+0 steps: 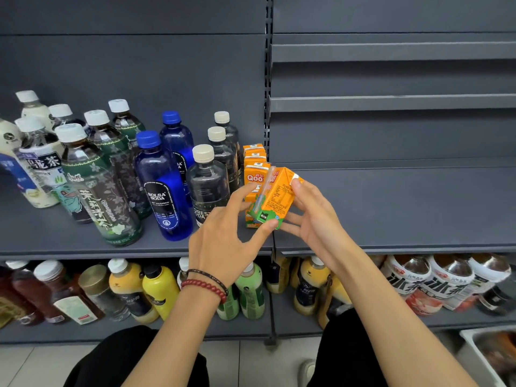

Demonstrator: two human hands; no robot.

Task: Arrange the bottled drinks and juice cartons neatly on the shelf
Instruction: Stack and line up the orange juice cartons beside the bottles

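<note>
Orange and green up front: that's the Qoo juice carton point(275, 196), tilted and held off the shelf point(391, 213), right over the seam between the two bays. I've got both hands on it.

On the left hand point(223, 247), the thumb point(265, 229) presses under the green bottom corner. The index finger point(243, 191) reaches up to the wrapped straw on the side, so the carton sits pinched between those two. The other left fingers curl loosely, off the carton.

On the right hand point(315, 219), the thumb point(300, 188) lies on the top edge by the white flap. The fingers point(290, 218) come round the far side and underneath, clamped on it.

Just behind stands a file of matching Qoo cartons point(255, 163), upright at the right end of the left bay. The held one overlaps the front one from here, and I can't tell whether they touch.

Left of those stand the dark Forest Soda bottles point(208, 182) with cream caps, then the blue Bolsa Soda bottles point(164, 188), then the white-capped tea bottles point(97, 185). A red bead bracelet point(206, 287) sits on the left wrist, over yellow bottles point(159, 291) on the shelf below.
</note>
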